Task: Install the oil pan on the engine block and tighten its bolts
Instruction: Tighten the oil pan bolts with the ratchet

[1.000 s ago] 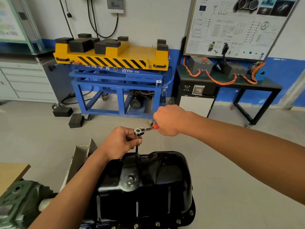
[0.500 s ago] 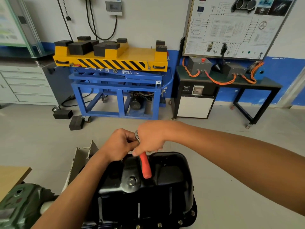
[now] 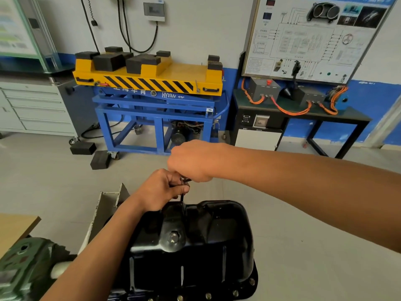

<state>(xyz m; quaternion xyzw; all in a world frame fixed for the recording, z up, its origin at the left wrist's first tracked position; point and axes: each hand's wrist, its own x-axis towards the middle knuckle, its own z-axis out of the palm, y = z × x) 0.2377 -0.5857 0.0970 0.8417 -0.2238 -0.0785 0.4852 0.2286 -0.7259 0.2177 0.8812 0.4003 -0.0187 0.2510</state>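
The right hand point(image 3: 195, 162) swung the ratchet point(image 3: 185, 178) round until its red handle, earlier hanging over the oil pan point(image 3: 195, 242), was hidden beneath the fist.

Oil pan point(image 3: 195, 246) glossy black, silver bolts point(image 3: 208, 295) along its flange. Lift platform point(image 3: 149, 79) yellow with black diagonal hazard stripes, black pads point(image 3: 108, 61) on top; frame point(image 3: 156, 118) blue. Cables point(image 3: 290, 109) orange on black tabletop point(image 3: 347, 116). Wall point(image 3: 206, 29) white with blue lower band. Floor point(image 3: 54, 181) grey. Cabinet point(image 3: 36, 109) pale grey. Casting point(image 3: 23, 268) dull green at bottom left.
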